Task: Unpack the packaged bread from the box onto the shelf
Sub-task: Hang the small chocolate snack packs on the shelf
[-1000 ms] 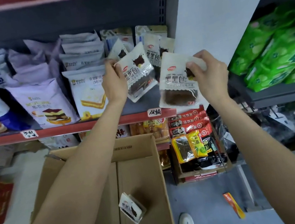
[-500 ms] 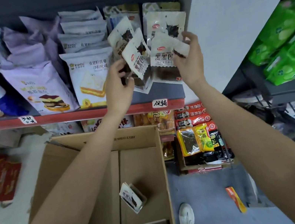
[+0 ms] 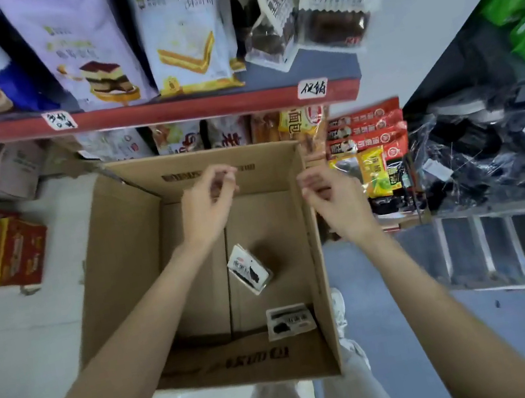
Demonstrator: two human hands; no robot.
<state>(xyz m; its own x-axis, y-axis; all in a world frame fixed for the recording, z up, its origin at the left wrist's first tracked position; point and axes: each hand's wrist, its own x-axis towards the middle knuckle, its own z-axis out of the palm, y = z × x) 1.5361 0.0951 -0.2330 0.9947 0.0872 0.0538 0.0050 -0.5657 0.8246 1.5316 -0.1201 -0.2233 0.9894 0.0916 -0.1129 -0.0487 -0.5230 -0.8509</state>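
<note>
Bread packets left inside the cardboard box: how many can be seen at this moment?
2. One packet lies tilted near the middle of the cardboard box floor; the other packet lies near the box's near right corner. The forearms cover part of the floor, so more could be hidden.

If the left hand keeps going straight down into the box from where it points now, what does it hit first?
Probably the tilted bread packet standing mid-box, just below and right of the empty left hand. If it passes left of that, bare box floor. Depth is unclear from this single view.
</note>
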